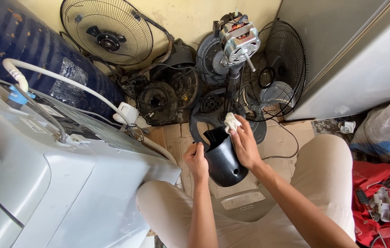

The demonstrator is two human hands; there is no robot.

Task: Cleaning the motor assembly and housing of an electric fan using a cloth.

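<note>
My left hand (196, 160) grips the left side of a black plastic fan motor cover (223, 160), held above my knees. My right hand (245, 144) rests on the cover's upper right edge and pinches a small white cloth (231, 122) against its rim. Just beyond stands a fan stand (231, 87) with a bare silver motor (239, 42) on top, its shaft pointing toward me. The stand's dark round base (197, 121) lies on cardboard behind the cover.
A grey washing machine (52, 183) with a white hose (66, 82) fills the left. Fan grilles (107, 31) (277, 69) and dark fan parts lean on the wall. A grey cabinet (355, 59) stands right, with a red cloth of small parts (383, 202) below.
</note>
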